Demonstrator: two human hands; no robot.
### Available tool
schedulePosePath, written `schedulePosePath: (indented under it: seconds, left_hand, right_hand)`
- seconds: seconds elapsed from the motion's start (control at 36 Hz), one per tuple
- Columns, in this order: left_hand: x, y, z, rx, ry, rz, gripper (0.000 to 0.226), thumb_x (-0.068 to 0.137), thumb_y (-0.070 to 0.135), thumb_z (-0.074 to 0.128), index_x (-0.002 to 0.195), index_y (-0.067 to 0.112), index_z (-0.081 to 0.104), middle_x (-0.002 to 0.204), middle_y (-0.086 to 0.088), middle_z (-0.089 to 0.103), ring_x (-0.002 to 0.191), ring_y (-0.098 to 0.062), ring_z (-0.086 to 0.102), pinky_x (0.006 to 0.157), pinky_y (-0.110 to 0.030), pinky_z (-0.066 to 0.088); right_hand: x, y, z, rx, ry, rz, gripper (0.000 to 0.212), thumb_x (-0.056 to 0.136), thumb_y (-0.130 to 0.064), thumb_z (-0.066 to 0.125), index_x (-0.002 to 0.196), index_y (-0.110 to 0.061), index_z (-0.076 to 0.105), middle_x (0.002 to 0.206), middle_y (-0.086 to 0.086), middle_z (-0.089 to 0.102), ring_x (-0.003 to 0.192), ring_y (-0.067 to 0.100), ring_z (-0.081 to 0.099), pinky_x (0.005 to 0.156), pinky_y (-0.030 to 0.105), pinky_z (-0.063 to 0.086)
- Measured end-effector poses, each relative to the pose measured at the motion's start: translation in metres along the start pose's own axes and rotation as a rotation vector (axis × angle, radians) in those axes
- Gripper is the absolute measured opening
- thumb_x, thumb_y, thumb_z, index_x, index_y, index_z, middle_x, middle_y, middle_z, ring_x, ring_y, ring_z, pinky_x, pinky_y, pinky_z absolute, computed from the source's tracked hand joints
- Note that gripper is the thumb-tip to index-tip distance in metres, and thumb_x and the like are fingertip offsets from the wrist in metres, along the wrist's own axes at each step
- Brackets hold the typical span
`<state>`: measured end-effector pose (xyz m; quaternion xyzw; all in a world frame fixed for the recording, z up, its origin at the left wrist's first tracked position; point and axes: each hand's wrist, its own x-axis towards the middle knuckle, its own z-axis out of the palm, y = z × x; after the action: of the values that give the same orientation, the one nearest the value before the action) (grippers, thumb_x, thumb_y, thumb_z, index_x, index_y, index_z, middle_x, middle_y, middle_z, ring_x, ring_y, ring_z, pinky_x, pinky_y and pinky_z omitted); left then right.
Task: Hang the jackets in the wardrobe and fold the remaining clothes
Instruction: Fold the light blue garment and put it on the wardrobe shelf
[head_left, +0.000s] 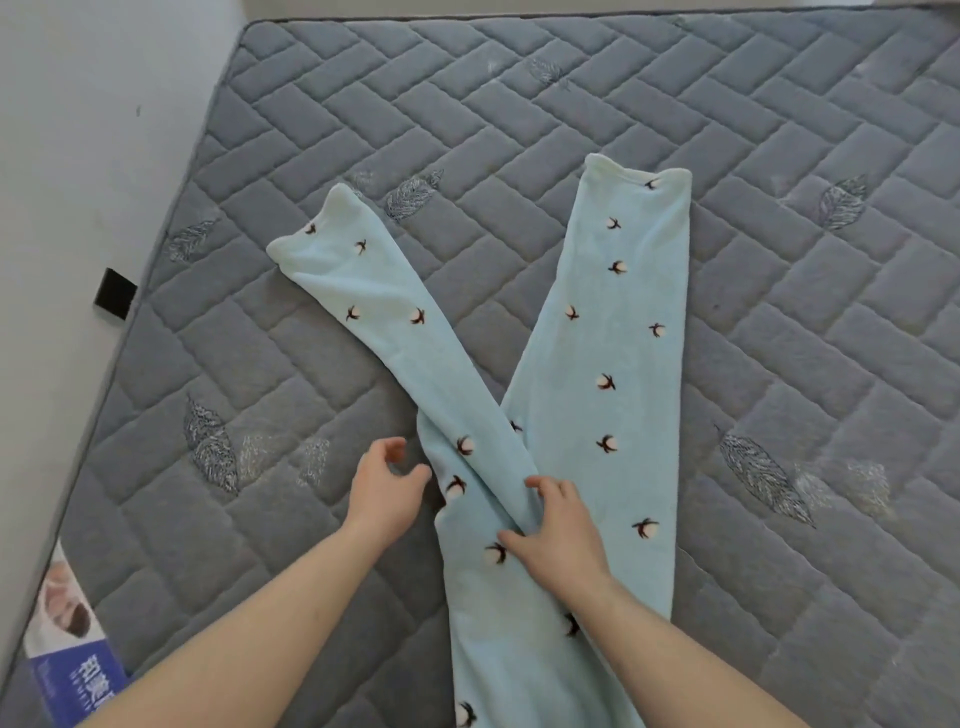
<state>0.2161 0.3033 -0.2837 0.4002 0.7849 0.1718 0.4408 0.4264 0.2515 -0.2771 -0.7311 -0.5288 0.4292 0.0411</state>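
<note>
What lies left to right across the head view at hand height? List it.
Mattress label → embroidered leaf → left hand → right hand on the blue trousers → another embroidered leaf.

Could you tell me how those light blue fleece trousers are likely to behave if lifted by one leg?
The light blue trousers would probably flop and drape, since the legs already lie limp and crossed on the mattress. The fuzzy pile probably gives a sure grip and drags on the quilting. Where the right hand presses, the cloth bunches, suggesting it is soft.
</note>
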Motion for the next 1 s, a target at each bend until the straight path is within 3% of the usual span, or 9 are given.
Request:
schedulePosePath:
  seconds: [0.14, 0.25, 0.39, 0.44, 0.53, 0.64, 0.78, 0.89, 1.0]
  left_hand:
    - [0.047, 0.02, 0.008, -0.048, -0.029, -0.065, 0.079, 0.086, 0.038, 0.076, 0.152, 0.019, 0.038, 0.144, -0.001, 0.051, 0.125, -0.023, 0.054, 0.105, -0.043, 0.048]
    - [0.067, 0.049, 0.022, -0.246, -0.029, -0.2, 0.109, 0.079, 0.041, 0.083, 0.16, 0.016, 0.014, 0.152, -0.005, 0.045, 0.132, -0.029, 0.052, 0.107, -0.049, 0.048]
    - [0.079, 0.103, 0.037, -0.367, 0.088, -0.2, 0.084, 0.08, 0.019, 0.082, 0.146, 0.011, 0.031, 0.135, -0.007, 0.055, 0.111, -0.027, 0.057, 0.095, -0.037, 0.052]
    - [0.081, 0.135, 0.046, -0.363, 0.105, -0.116, 0.074, 0.081, 0.012, 0.074, 0.144, 0.014, 0.035, 0.134, -0.005, 0.054, 0.105, -0.023, 0.054, 0.09, -0.03, 0.046]
    - [0.073, 0.184, 0.07, -0.23, 0.051, 0.137, 0.084, 0.084, 0.012, 0.068, 0.157, 0.018, 0.027, 0.156, -0.002, 0.036, 0.138, -0.022, 0.042, 0.114, -0.029, 0.034]
    - [0.051, 0.232, 0.109, -0.065, -0.133, 0.487, 0.081, 0.081, 0.004, 0.063, 0.156, 0.021, 0.037, 0.161, 0.005, 0.024, 0.144, -0.009, 0.029, 0.099, -0.002, 0.015]
    - [0.033, 0.243, 0.156, 0.126, -0.492, 0.515, 0.075, 0.079, 0.021, 0.075, 0.149, 0.028, 0.048, 0.164, 0.015, 0.017, 0.118, -0.014, 0.063, 0.106, -0.031, 0.046]
    - [0.04, 0.209, 0.159, 0.168, -0.395, 0.426, 0.058, 0.087, 0.029, 0.068, 0.142, 0.027, 0.052, 0.159, 0.01, 0.025, 0.122, -0.023, 0.058, 0.108, -0.038, 0.045]
    - [0.071, 0.164, 0.121, 0.254, -0.132, 0.368, 0.048, 0.086, 0.02, 0.065, 0.133, 0.025, 0.054, 0.143, 0.006, 0.038, 0.111, -0.017, 0.055, 0.095, -0.038, 0.05]
  right_hand:
    - [0.014, 0.002, 0.008, -0.128, 0.015, -0.012, 0.041, 0.084, -0.026, 0.064, 0.121, -0.031, 0.046, 0.122, -0.007, 0.049, 0.107, 0.02, 0.057, 0.085, 0.033, 0.048]
    - [0.018, 0.01, -0.001, 0.003, 0.061, -0.04, 0.008, 0.083, -0.023, 0.057, 0.089, -0.028, 0.056, 0.09, -0.011, 0.06, 0.084, 0.016, 0.058, 0.07, 0.032, 0.044]
    - [0.015, 0.022, -0.029, 0.43, 0.07, -0.04, 0.016, 0.086, -0.014, 0.057, 0.075, -0.025, 0.06, 0.067, -0.001, 0.061, 0.052, 0.004, 0.045, 0.048, 0.019, 0.038]
    - [0.015, 0.025, -0.043, 0.578, 0.025, -0.017, 0.022, 0.087, -0.008, 0.055, 0.076, -0.024, 0.065, 0.065, -0.007, 0.06, 0.055, 0.006, 0.049, 0.049, 0.017, 0.038]
    - [0.016, 0.035, -0.064, 0.706, 0.014, 0.027, 0.021, 0.082, -0.01, 0.053, 0.078, -0.024, 0.069, 0.069, -0.008, 0.065, 0.061, 0.008, 0.056, 0.057, 0.021, 0.044]
    - [0.017, 0.059, -0.083, 0.768, 0.097, 0.116, 0.019, 0.07, -0.014, 0.05, 0.079, -0.014, 0.066, 0.07, 0.002, 0.063, 0.066, 0.015, 0.053, 0.064, 0.032, 0.04]
    - [0.022, 0.109, -0.094, 0.553, 0.14, 0.304, 0.017, 0.08, 0.0, 0.059, 0.075, -0.016, 0.064, 0.068, -0.005, 0.067, 0.069, 0.018, 0.061, 0.064, 0.031, 0.047]
    - [0.027, 0.132, -0.105, 0.436, 0.097, 0.422, 0.023, 0.082, -0.008, 0.066, 0.092, -0.027, 0.061, 0.091, -0.006, 0.072, 0.087, 0.014, 0.067, 0.086, 0.04, 0.056]
    - [0.048, 0.125, -0.13, 0.378, 0.152, 0.294, 0.034, 0.08, -0.018, 0.071, 0.1, -0.037, 0.052, 0.105, -0.014, 0.065, 0.086, 0.005, 0.066, 0.075, 0.028, 0.049]
